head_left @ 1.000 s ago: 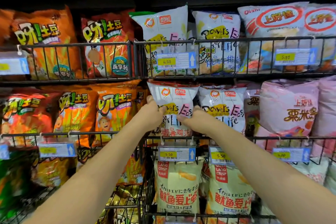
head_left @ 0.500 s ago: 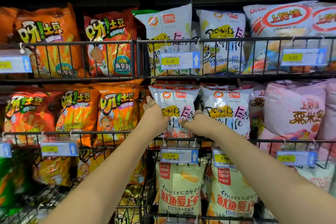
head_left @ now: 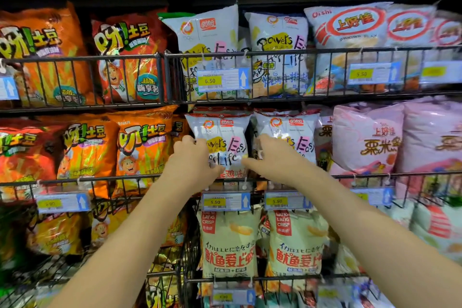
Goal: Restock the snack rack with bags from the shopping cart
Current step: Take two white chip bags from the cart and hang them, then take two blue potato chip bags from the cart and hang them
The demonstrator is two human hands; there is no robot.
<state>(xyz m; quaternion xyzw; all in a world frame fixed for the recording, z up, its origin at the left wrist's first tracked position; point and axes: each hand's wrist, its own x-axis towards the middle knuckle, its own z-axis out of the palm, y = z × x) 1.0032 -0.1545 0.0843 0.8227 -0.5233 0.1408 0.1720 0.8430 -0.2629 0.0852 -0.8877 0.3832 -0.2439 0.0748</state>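
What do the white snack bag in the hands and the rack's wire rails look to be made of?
White snack bag: probably thin glossy plastic film. It catches glare and crinkles where the left hand and right hand grip its sides.
Rack's wire rails: likely metal wire with a dark painted or coated finish. They are thin, straight bars with a dull sheen.

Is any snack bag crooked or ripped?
Nothing looks ripped or spilled. The top-shelf white bag stands a bit tilted. Below it, the held white bag is squeezed narrow between the left hand and the right hand.
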